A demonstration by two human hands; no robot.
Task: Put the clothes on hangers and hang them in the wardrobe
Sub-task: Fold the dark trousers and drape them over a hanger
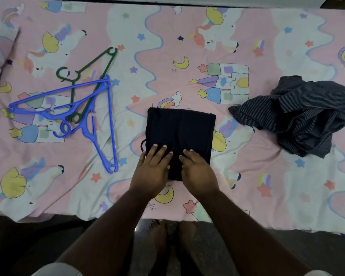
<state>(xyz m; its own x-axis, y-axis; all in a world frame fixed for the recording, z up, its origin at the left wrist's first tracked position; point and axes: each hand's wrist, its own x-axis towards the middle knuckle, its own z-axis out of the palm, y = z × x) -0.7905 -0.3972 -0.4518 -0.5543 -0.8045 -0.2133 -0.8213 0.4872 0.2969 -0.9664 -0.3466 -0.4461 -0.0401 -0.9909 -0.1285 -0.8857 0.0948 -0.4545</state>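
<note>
On the bed (267, 186), both hands, left (153, 170) and right (195, 172), pressed seemingly flat-fingered on the folded dark garment (180, 128).

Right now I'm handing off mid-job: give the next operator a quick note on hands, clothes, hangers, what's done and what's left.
Left hand and right hand: both flat on the near end of the folded dark garment, gripping nothing.
Striped shirt: crumpled at right on the bed sheet.
Blue hangers and green hanger: piled at left, untouched.
Done: nothing hung.
Left: put both garments on hangers and take them to the wardrobe, which is not in view.
</note>
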